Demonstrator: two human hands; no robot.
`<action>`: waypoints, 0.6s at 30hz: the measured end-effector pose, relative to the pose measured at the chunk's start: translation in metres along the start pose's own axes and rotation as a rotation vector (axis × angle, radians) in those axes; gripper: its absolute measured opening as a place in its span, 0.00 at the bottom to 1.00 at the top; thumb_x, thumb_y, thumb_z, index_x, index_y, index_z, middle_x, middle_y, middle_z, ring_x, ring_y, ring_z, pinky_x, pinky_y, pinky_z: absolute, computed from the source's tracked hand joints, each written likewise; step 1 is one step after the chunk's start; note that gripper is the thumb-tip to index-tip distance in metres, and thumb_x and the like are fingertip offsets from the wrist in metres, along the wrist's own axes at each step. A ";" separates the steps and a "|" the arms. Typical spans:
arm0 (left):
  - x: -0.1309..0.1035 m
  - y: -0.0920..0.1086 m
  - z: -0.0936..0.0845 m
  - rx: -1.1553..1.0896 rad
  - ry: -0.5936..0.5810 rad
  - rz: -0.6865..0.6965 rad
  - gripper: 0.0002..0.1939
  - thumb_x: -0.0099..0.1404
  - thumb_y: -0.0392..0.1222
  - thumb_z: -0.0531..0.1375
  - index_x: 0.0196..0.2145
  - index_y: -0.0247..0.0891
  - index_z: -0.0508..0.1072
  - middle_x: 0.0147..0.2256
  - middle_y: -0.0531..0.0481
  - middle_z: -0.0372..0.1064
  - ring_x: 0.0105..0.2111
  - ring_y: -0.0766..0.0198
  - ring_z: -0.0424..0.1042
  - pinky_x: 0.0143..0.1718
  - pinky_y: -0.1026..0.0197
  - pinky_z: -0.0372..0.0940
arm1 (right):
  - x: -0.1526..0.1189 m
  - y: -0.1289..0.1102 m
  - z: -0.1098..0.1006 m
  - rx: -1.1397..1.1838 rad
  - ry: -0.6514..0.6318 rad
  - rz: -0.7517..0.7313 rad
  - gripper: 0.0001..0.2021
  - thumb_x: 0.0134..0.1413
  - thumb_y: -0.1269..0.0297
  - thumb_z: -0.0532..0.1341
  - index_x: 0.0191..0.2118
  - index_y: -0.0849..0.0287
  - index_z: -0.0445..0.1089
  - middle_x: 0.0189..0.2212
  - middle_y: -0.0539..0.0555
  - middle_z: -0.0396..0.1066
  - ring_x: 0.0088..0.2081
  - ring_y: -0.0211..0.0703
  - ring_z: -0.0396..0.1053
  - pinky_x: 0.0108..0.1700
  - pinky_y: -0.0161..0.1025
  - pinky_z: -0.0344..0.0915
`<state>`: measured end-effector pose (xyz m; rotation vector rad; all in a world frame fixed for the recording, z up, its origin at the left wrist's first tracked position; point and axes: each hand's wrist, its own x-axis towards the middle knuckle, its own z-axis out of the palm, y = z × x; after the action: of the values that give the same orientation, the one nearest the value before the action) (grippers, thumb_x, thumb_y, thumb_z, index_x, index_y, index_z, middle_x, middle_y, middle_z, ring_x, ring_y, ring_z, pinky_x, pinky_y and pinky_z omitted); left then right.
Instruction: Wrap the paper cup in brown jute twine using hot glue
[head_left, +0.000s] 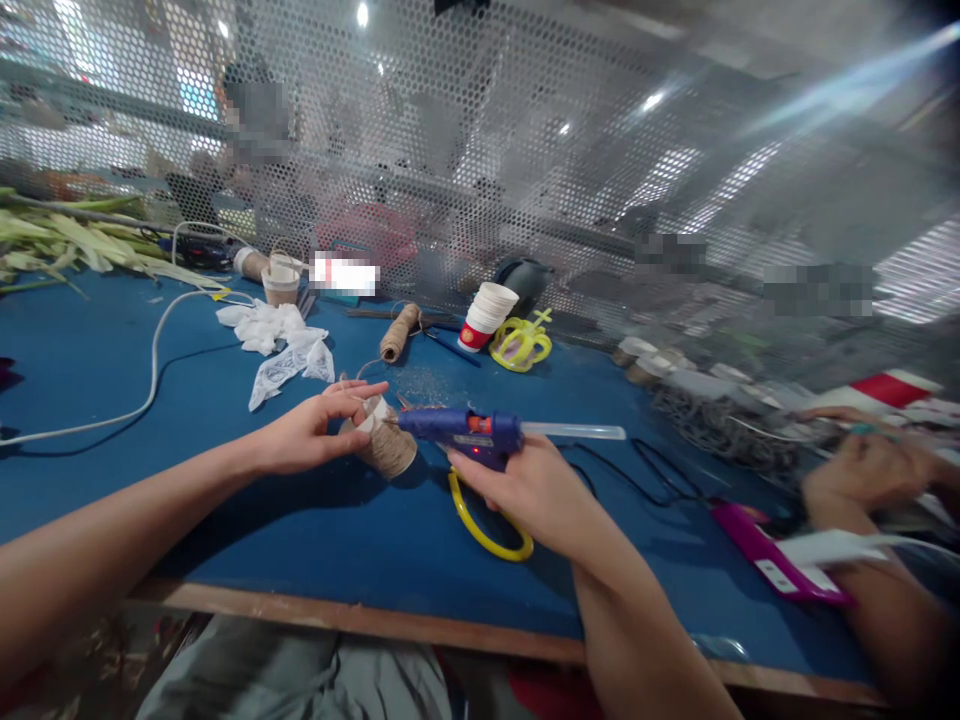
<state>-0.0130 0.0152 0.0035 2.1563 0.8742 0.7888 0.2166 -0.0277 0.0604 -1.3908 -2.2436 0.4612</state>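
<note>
My left hand (319, 430) grips a small paper cup (390, 447) wrapped in brown twine, tilted on its side just above the blue table. In my right hand (540, 490) is a blue hot glue gun (457, 430), its nozzle pointing left and touching or nearly touching the cup near the rim. A clear glue stick (574, 431) sticks out of the gun's back, and a small red light shows on its body. Below the gun lies a yellow ring-shaped handle (491, 530), partly covered by my right hand.
A twine roll (400, 333), stacked paper cups (487, 315) and a yellow crown-like piece (521, 343) stand behind. White plastic (277, 340) lies left. A purple power strip (776, 555) with cords is at right, near a co-worker's hand (862, 470). Perforated metal mesh (450, 130) bounds the back.
</note>
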 end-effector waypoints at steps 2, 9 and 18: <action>0.000 0.000 0.000 0.003 -0.006 0.001 0.10 0.61 0.43 0.54 0.24 0.38 0.63 0.59 0.42 0.56 0.61 0.57 0.50 0.61 0.50 0.40 | 0.002 0.002 -0.001 0.014 -0.001 0.022 0.12 0.49 0.65 0.55 0.17 0.57 0.61 0.10 0.45 0.60 0.18 0.36 0.60 0.26 0.35 0.59; 0.000 0.000 0.000 -0.005 -0.004 -0.006 0.10 0.61 0.43 0.54 0.24 0.37 0.64 0.58 0.41 0.56 0.61 0.56 0.51 0.61 0.49 0.39 | 0.005 0.005 -0.001 0.062 -0.020 0.084 0.15 0.50 0.64 0.55 0.15 0.56 0.58 0.09 0.45 0.59 0.16 0.35 0.58 0.25 0.34 0.59; 0.000 0.002 0.000 -0.013 -0.006 -0.022 0.11 0.61 0.45 0.54 0.24 0.37 0.64 0.58 0.41 0.57 0.61 0.56 0.50 0.61 0.50 0.40 | -0.001 -0.001 0.001 0.059 -0.007 0.021 0.11 0.49 0.66 0.55 0.18 0.57 0.62 0.09 0.44 0.58 0.16 0.36 0.59 0.25 0.34 0.60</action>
<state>-0.0123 0.0147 0.0049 2.1331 0.8857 0.7745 0.2159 -0.0296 0.0602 -1.3860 -2.2045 0.5360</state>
